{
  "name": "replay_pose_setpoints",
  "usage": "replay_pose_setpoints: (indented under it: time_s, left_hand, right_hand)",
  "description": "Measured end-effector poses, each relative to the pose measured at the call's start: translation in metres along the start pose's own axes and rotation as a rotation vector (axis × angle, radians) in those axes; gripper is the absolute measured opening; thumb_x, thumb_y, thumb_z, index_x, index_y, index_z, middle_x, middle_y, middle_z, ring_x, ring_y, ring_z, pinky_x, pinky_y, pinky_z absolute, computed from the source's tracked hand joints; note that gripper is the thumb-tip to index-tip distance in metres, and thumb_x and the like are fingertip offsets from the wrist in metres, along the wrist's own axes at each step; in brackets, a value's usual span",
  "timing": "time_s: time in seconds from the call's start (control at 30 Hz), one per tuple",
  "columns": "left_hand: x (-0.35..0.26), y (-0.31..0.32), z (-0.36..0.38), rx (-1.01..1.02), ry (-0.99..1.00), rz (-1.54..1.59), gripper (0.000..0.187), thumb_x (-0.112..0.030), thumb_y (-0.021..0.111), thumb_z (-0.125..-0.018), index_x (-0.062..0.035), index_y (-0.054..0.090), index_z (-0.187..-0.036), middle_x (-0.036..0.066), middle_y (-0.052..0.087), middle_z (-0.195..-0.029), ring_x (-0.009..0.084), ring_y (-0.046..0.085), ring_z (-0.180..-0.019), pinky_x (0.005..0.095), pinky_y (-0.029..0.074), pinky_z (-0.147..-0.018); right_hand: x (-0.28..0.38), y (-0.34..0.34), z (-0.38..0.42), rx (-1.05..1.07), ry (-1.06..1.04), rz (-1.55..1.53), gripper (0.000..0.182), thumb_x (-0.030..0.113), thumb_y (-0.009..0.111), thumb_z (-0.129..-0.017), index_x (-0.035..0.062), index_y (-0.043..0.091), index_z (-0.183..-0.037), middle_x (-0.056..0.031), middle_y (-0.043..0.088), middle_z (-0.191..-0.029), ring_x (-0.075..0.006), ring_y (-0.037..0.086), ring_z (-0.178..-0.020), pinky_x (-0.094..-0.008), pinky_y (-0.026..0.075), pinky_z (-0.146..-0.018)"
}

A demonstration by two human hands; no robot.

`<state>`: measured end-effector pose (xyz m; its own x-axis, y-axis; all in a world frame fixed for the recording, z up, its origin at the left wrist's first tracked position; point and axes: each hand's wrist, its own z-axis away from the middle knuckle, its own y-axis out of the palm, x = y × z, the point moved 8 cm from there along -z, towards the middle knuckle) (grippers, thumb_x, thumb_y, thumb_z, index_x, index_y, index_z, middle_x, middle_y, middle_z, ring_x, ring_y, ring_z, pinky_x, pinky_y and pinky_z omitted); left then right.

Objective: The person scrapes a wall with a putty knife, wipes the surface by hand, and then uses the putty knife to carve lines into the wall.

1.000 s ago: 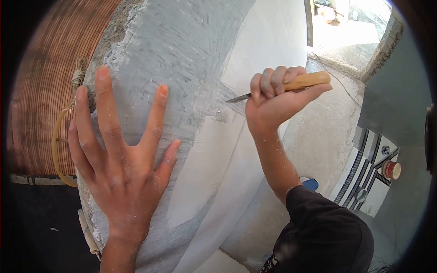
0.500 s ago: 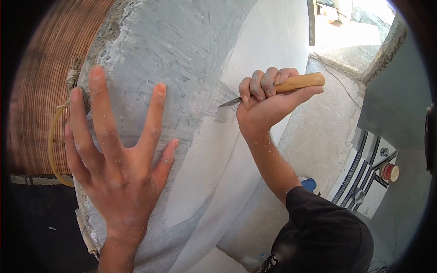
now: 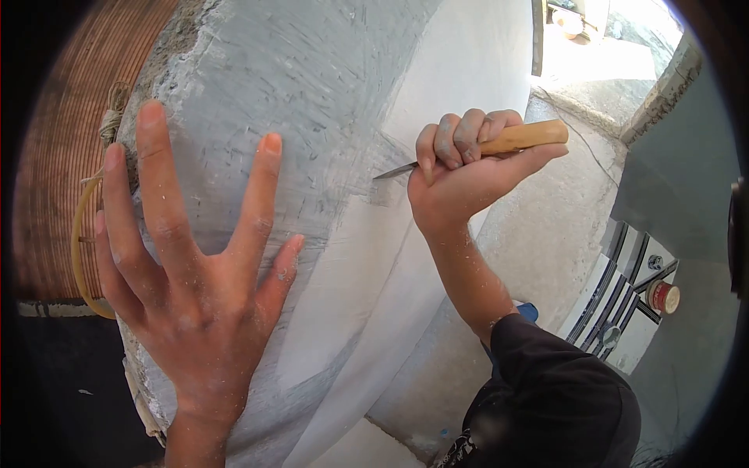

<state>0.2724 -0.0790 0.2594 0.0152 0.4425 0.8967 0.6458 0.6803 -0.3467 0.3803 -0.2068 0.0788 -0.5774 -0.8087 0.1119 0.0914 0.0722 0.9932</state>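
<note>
With fingers spread wide, my left hand (image 3: 199, 304) is over the grey plastered surface (image 3: 296, 101), near its rough broken edge on the left. My right hand (image 3: 460, 175) is wrapped round the light wooden handle of a pointed-bladed tool (image 3: 524, 138). Its thin dark metal blade points left, with the tip right by the border between grey plaster and a smooth white patch (image 3: 343, 281). Whether that tip touches the surface, I cannot tell. Grey smears mark the right fingers.
Brown corrugated sheeting (image 3: 86, 101) lies left of the plastered edge, with a yellowish hose (image 3: 78, 249) and tied rope (image 3: 111, 125). At lower right are striped tiles (image 3: 601, 304) and a red-and-cream can (image 3: 663, 297). Rough concrete floor (image 3: 538, 203) runs between.
My left hand has shifted slightly left in view, its fingers still spread. My right hand and the tool have moved a little right and up, with the same grip.
</note>
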Motion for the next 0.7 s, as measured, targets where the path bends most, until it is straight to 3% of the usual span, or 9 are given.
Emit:
replay_pose_setpoints:
  time_s: [0.07, 0.2, 0.23, 0.43, 0.53, 0.67, 0.7]
  left_hand:
    - [-0.001, 0.0, -0.001, -0.009, -0.002, -0.007, 0.058, -0.064, 0.058, -0.082, -0.0427, 0.055, -0.136, 0.011, 0.034, -0.154, 0.0315, 0.035, -0.137, 0.0432, 0.036, -0.109]
    - [0.0, 0.0, 0.001, -0.012, 0.005, -0.004, 0.058, -0.064, 0.059, -0.082, -0.0428, 0.055, -0.136, 0.011, 0.034, -0.154, 0.0313, 0.034, -0.138, 0.0431, 0.035, -0.11]
    - [-0.001, 0.0, 0.0, -0.014, 0.005, -0.001, 0.059, -0.064, 0.059, -0.081, -0.0428, 0.055, -0.136, 0.011, 0.034, -0.154, 0.0313, 0.034, -0.138, 0.0431, 0.035, -0.11]
    - [0.0, 0.002, 0.002, 0.001, -0.012, 0.025, 0.062, -0.059, 0.066, -0.078, -0.0428, 0.054, -0.136, 0.011, 0.033, -0.154, 0.0315, 0.033, -0.138, 0.0434, 0.035, -0.11]
    - [-0.001, 0.0, 0.001, -0.005, 0.001, 0.027, 0.064, -0.058, 0.068, -0.076, -0.0427, 0.055, -0.136, 0.011, 0.032, -0.154, 0.0314, 0.033, -0.138, 0.0435, 0.035, -0.11]
    - [0.0, -0.002, 0.002, -0.009, 0.031, 0.013, 0.067, -0.057, 0.072, -0.072, -0.0426, 0.054, -0.136, 0.01, 0.032, -0.155, 0.0305, 0.034, -0.138, 0.043, 0.036, -0.11]
    - [0.0, -0.002, 0.002, -0.009, 0.03, 0.02, 0.068, -0.056, 0.072, -0.072, -0.0427, 0.054, -0.136, 0.009, 0.032, -0.155, 0.0301, 0.034, -0.138, 0.0426, 0.036, -0.11]
  right_hand:
    - [0.007, 0.008, 0.002, 0.119, -0.041, 0.011, 0.067, 0.077, 0.021, -0.092, 0.0165, 0.033, -0.067, 0.0063, 0.021, -0.048, -0.0051, 0.02, -0.037, -0.0192, 0.021, -0.031]
    - [-0.006, -0.005, -0.004, -0.025, 0.035, -0.032, 0.073, 0.08, 0.012, -0.088, 0.0146, 0.038, -0.071, 0.0064, 0.026, -0.046, -0.0063, 0.024, -0.034, -0.0225, 0.024, -0.028]
    - [-0.012, 0.001, 0.002, 0.068, 0.043, 0.001, 0.072, 0.081, 0.013, -0.088, 0.0148, 0.037, -0.071, 0.0062, 0.026, -0.047, -0.006, 0.024, -0.035, -0.0223, 0.024, -0.029]
    - [0.006, 0.001, -0.008, 0.024, -0.008, -0.013, 0.072, 0.081, 0.012, -0.088, 0.0151, 0.037, -0.071, 0.0061, 0.026, -0.046, -0.0052, 0.023, -0.035, -0.0218, 0.024, -0.029]
    - [-0.003, 0.007, 0.0, 0.131, 0.05, 0.005, 0.072, 0.081, 0.013, -0.088, 0.015, 0.037, -0.071, 0.0062, 0.025, -0.047, -0.0052, 0.023, -0.035, -0.0218, 0.024, -0.029]
    - [0.02, 0.004, -0.014, 0.042, -0.062, -0.03, 0.073, 0.081, 0.011, -0.088, 0.0145, 0.038, -0.071, 0.0063, 0.026, -0.047, -0.0053, 0.022, -0.035, -0.0213, 0.024, -0.028]
    - [0.005, 0.011, -0.005, 0.12, -0.031, -0.004, 0.074, 0.081, 0.011, -0.088, 0.0145, 0.039, -0.071, 0.0063, 0.025, -0.047, -0.0054, 0.021, -0.035, -0.0206, 0.024, -0.028]
